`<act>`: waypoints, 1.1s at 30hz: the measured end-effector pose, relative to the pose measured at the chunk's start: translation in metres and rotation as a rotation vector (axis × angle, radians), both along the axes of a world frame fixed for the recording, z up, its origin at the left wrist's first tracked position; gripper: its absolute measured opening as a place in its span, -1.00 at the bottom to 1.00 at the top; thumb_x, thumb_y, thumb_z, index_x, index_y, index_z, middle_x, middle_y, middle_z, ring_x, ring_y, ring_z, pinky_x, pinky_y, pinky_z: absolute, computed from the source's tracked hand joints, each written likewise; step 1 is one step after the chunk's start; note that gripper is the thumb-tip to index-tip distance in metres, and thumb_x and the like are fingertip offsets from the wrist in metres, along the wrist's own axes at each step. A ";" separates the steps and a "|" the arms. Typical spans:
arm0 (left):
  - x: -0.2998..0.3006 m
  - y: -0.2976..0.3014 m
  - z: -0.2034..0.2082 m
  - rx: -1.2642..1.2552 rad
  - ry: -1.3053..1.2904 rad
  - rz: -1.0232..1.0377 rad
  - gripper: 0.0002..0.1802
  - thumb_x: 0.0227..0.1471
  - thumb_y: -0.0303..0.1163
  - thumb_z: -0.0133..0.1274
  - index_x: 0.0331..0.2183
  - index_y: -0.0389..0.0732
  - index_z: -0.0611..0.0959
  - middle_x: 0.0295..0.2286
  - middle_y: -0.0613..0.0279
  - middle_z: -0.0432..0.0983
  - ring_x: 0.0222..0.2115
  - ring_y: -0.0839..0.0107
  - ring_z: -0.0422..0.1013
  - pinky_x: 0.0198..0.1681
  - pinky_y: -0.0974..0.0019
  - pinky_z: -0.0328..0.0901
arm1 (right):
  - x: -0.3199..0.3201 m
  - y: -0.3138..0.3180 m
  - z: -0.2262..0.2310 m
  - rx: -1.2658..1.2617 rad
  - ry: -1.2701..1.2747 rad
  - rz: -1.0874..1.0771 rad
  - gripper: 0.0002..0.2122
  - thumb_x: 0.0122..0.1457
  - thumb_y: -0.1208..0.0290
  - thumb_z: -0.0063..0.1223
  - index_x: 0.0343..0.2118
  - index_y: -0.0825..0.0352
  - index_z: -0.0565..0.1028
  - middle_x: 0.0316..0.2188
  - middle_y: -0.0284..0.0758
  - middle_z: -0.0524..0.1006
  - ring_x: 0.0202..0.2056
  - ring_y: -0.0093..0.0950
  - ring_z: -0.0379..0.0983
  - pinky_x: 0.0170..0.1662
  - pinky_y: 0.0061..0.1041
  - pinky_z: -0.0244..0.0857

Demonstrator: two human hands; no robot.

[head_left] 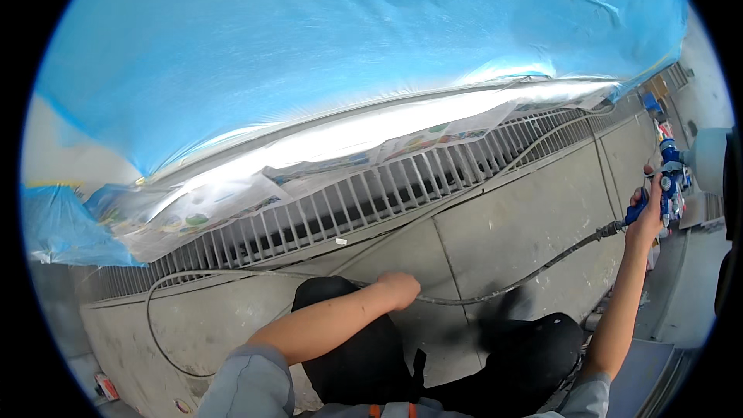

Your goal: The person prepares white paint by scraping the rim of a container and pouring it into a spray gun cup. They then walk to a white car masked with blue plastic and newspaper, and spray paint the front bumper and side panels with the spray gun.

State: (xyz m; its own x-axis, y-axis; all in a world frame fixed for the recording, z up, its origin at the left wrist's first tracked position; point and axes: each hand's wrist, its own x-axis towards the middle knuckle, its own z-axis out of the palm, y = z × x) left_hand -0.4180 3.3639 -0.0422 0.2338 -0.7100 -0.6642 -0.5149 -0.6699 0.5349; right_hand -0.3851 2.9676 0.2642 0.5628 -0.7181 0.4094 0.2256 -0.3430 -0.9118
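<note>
My right hand [648,213], out at the far right, is wrapped round the handle of a blue spray gun [670,178]. A pale cup [706,159] is joined to the gun's side. From the bottom of the handle a grey air hose [534,280] sags across to my left hand [398,291], which is closed around it in front of my knee. Ahead stretches a long white sill strip [371,128], left bare between blue masking film [371,39] above and printed masking paper [197,215] below.
A metal floor grating [364,200] runs beneath the paper. The hose loops over the concrete floor [534,220] at the left and also crosses the grating. My bent knees in black trousers are close below. Several items, including a blue object [652,102], sit at the far right.
</note>
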 end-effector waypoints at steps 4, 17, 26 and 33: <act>0.020 -0.039 -0.024 0.027 -0.005 -0.182 -0.66 -0.11 -0.58 0.19 -0.20 -0.15 0.77 -0.19 0.13 0.66 -0.16 0.06 0.58 -0.23 0.00 0.50 | -0.012 -0.024 -0.015 -0.056 0.047 0.012 -0.71 0.35 0.27 0.09 0.03 0.29 0.46 -0.12 -0.34 0.60 -0.59 -0.71 0.26 -0.54 -0.67 0.15; 0.051 -0.253 0.029 0.270 0.033 -0.027 -0.63 -0.07 -0.53 0.16 -0.14 -0.11 0.74 -0.21 0.15 0.66 -0.15 0.07 0.56 -0.21 0.05 0.47 | 0.074 -0.226 -0.136 -0.019 0.181 0.463 -0.77 0.37 0.35 0.00 -0.02 0.34 0.43 -0.13 -0.33 0.53 -0.60 -0.69 0.27 -0.55 -0.67 0.13; -0.003 -0.480 0.046 0.483 -0.086 0.294 -0.73 0.07 -0.41 0.11 -0.16 -0.08 0.76 -0.13 0.05 0.64 -0.08 -0.07 0.55 -0.05 -0.41 0.33 | 0.145 -0.393 -0.176 -0.008 0.138 0.872 -0.82 0.35 0.36 0.02 -0.12 0.35 0.43 -0.16 -0.31 0.53 -0.57 -0.67 0.30 -0.55 -0.65 0.16; -0.013 -0.540 0.138 0.509 -0.012 0.393 -0.69 0.09 -0.41 0.11 -0.10 -0.11 0.72 -0.17 0.06 0.63 -0.07 -0.04 0.53 0.07 -0.41 0.27 | 0.153 -0.445 -0.197 0.180 0.277 0.857 -0.83 0.33 0.37 0.03 -0.15 0.36 0.48 -0.46 -0.37 0.47 -0.61 -0.67 0.27 -0.54 -0.64 0.12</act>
